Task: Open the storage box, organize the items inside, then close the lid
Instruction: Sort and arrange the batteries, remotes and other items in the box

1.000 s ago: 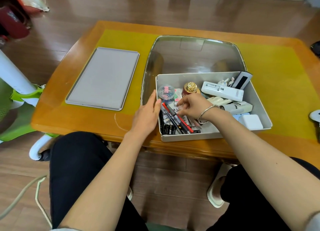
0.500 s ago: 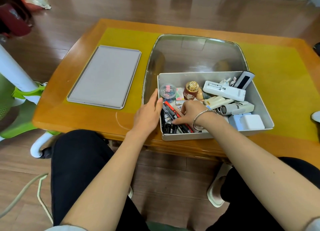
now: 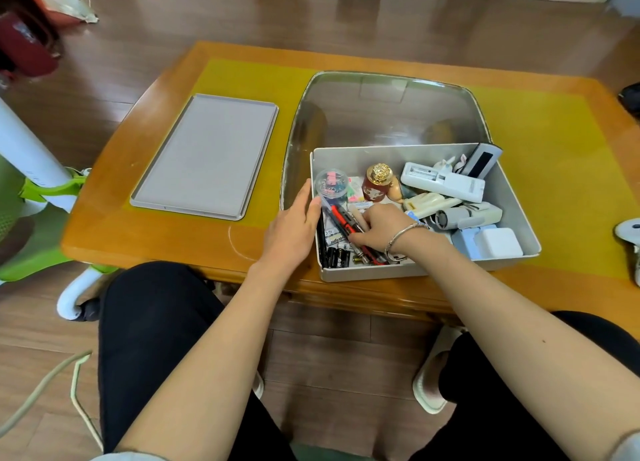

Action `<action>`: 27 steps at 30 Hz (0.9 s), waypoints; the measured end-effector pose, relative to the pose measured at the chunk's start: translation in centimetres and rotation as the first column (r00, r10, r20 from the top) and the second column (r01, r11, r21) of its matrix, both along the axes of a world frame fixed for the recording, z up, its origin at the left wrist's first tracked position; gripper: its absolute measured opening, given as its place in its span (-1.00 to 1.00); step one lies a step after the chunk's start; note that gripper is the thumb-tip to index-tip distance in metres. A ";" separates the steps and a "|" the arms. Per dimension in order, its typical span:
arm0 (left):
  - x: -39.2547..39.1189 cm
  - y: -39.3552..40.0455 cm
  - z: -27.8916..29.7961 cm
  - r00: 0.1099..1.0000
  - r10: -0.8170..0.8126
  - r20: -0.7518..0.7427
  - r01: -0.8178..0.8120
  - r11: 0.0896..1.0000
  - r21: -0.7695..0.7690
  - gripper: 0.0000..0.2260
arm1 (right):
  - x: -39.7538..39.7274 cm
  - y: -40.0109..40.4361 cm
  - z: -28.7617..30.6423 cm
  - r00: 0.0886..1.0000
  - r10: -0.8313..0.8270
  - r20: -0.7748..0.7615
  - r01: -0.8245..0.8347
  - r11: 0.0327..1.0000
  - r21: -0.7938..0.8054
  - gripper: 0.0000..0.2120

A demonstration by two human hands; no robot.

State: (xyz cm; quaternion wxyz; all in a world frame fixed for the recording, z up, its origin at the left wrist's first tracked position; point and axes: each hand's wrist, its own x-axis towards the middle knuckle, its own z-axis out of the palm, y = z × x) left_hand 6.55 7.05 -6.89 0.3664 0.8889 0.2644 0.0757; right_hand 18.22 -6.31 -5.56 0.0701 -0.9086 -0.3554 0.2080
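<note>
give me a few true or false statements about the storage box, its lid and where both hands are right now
1. The lid lies flat on the table, to the left of the storage box. True.
2. The left hand is lifting the lid. False: it rests against the box's left wall, apart from the lid.
3. The right hand is inside the box, over the pens at its left end. True.
4. The gold-capped bottle stands on the table outside the box. False: it stands inside the box, near the back wall.
5. The white charger block sits in the box's near right corner. True.
</note>
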 end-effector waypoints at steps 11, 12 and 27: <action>0.6 -0.1 -0.6 0.999 0.041 0.029 -0.039 0.996 -0.076 -0.58 | 2.2 -6.2 5.1 0.923 -0.378 0.067 0.308 0.833 0.460 -0.67; 0.6 -0.1 -0.7 0.999 0.040 0.029 -0.038 0.996 -0.079 -0.58 | 3.1 -7.5 5.5 0.884 -0.456 0.100 0.359 0.801 0.479 -0.64; 0.8 -0.1 -1.4 0.995 0.084 0.061 -0.077 0.992 -0.100 -0.55 | 6.8 -14.4 4.2 0.693 -0.686 0.220 0.579 0.712 0.396 -0.35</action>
